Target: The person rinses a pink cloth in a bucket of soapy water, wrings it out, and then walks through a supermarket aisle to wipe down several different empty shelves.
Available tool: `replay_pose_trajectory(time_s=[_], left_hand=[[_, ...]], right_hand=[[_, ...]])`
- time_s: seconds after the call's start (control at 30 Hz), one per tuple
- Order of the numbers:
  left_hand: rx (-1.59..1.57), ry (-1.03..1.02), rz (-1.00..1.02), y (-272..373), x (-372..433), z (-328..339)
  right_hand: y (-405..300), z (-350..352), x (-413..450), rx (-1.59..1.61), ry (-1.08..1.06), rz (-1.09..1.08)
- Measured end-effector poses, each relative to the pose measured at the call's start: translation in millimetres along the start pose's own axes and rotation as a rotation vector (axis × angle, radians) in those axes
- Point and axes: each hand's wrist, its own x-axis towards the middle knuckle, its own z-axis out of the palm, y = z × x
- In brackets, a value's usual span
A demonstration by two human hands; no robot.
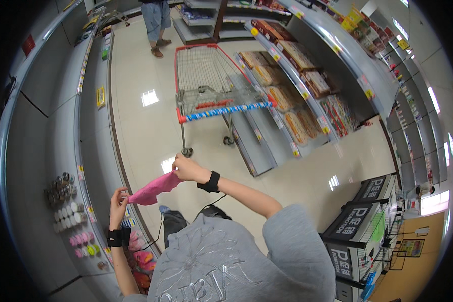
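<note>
A pink cloth (154,190) is stretched between my two hands above the tiled floor. My left hand (119,202) pinches its lower left end between thumb and fingers, close to the left shelf. Its upper right end is gripped in my right hand (188,168), which is nearly closed. Both wrists wear black bands. Beyond my right hand stands a wire shopping cart (211,71) with red trim and a blue patterned handle.
Left, a grey shelf (96,151) holds jars (62,188), white containers (70,216) and pink items (81,238). Right, another shelf (256,147) carries packaged goods (277,98). Wire promotion bins (353,222) stand lower right. A person (156,22) stands beyond the cart.
</note>
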Motion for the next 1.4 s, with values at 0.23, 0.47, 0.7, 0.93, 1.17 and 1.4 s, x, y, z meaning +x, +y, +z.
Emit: replay_pose_trajectory(time_s=[0.23, 0.47, 0.7, 0.93, 1.17, 1.4], left_hand=[[0.073, 0.047, -0.044, -36, 88, -84], [0.271, 0.191, -0.05, -13, 192, -106], [0.414, 0.482, 0.04, -53, 343, -170], [0.493, 0.459, 0.016, 12, 507, -211], [0.643, 0.5, 0.101, 19, 640, -233], [0.546, 0.416, 0.039, -11, 784, -288]], right_hand=[[-33, 24, 138, -0.03, 0.163, -0.005], [-49, 14, 296, -0.136, 0.251, -0.061], [-32, -16, 461, -0.121, 0.268, -0.065], [29, -94, 580, -0.159, 0.294, -0.036], [66, -134, 684, -0.26, 0.312, -0.078], [82, -151, 835, -0.319, 0.276, -0.126]])
